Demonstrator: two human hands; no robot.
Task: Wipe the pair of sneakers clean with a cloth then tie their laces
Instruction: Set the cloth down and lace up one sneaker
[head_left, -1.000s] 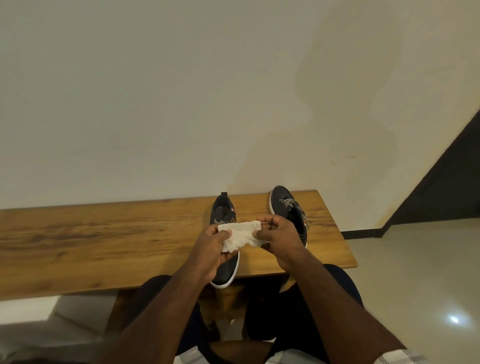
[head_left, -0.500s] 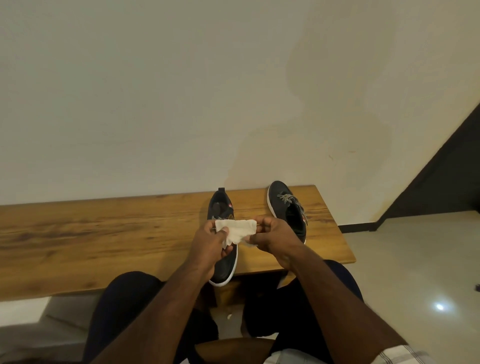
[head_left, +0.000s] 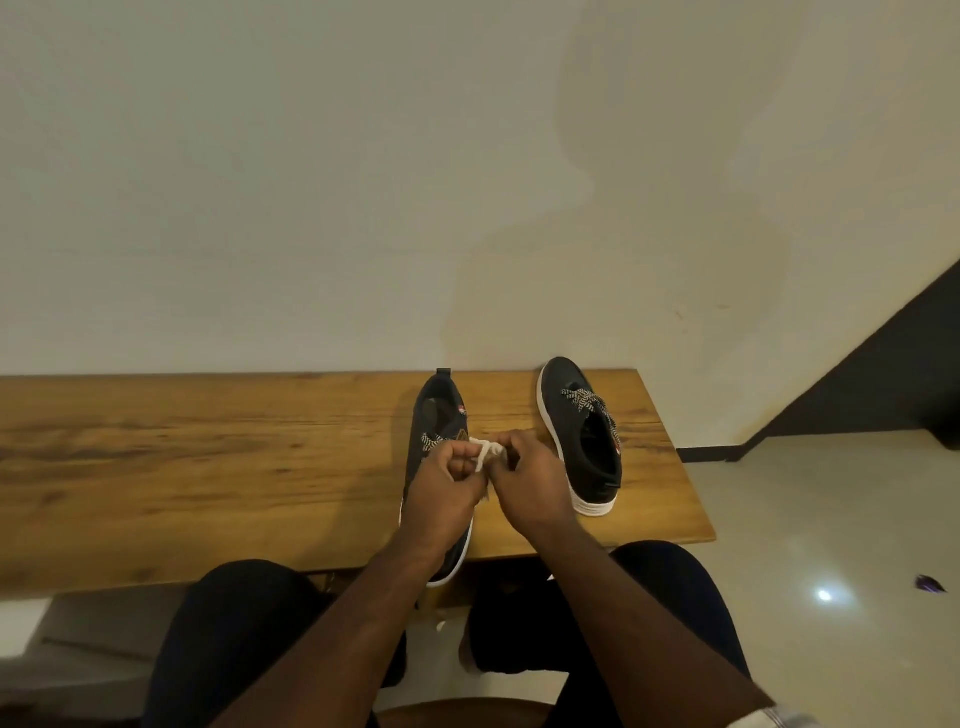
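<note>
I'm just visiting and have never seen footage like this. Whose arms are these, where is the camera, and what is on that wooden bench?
There is no machine here: these are a person's two bare arms. The single picture comes from a wide-angle camera worn on the person's head, looking forward and down, so you see what they see. In front of them is a wooden bench against a pale wall. Two dark sneakers with white soles lie on it, pointing opposite ways: the left sneaker sits partly hidden under the hands, the right sneaker lies apart, untouched, its patterned laces loose. The left hand and right hand meet over the left sneaker, both gripping a small white cloth bunched between them.
</note>
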